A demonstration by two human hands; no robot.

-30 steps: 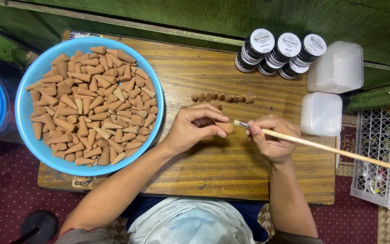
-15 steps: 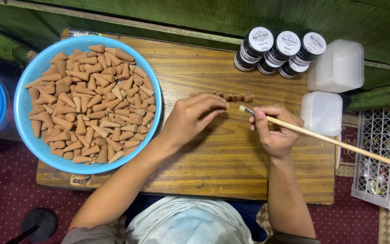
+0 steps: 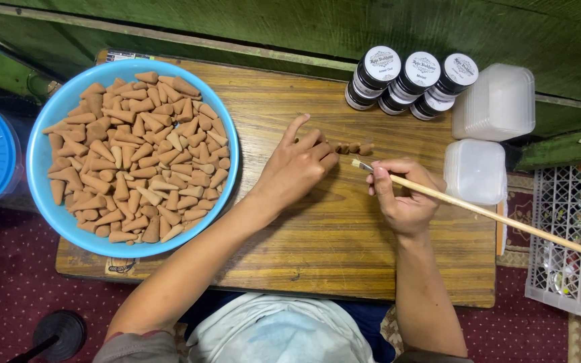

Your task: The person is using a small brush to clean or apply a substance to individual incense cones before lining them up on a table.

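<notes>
Your hands meet at the row of cones [image 3: 352, 147]

Your left hand [image 3: 298, 166] rests loosely open over the row at 12 o'clock on the surface [image 3: 331, 235]; your right hand [image 3: 401, 195] pinches a brush [image 3: 479, 212], bristles aimed there; bowl [image 3: 48, 134] at 9.

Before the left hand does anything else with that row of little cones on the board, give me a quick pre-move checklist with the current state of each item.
1. Left hand at the row of small cones: ok, its fingertips cover the row's left end.
2. Whether the left hand pinches a cone: cannot tell, the fingers hide it.
3. Brush held in the right hand: ok, bristles point left, just below the row and off the cones.
4. Visible cones in line on the wooden board: ok, about three show right of the fingertips.
5. Blue bowl of larger cones stocked: ok, heaped.
6. Three dark jars closed: ok, lids on, behind the row.
</notes>
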